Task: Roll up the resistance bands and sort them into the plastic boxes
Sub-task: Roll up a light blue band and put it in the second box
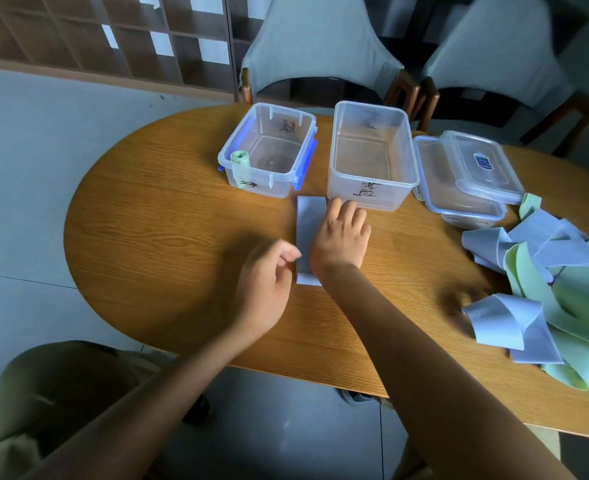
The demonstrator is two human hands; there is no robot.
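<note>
A single wide-angle view from a camera worn on the person's head, looking forward and steeply down. Both forearms reach in from the near edge, so the camera sits close above the wooden table (168, 209). The table fills the middle and right; its rounded end curves at the left, with pale floor (26, 168) beyond. At the far edge the view reaches two chairs (320, 46) and a shelf unit (113, 36). Straight lines bow toward the frame's edges.

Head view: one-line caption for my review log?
Right hand flattens a blue band on the table; left hand beside its near end.
</note>
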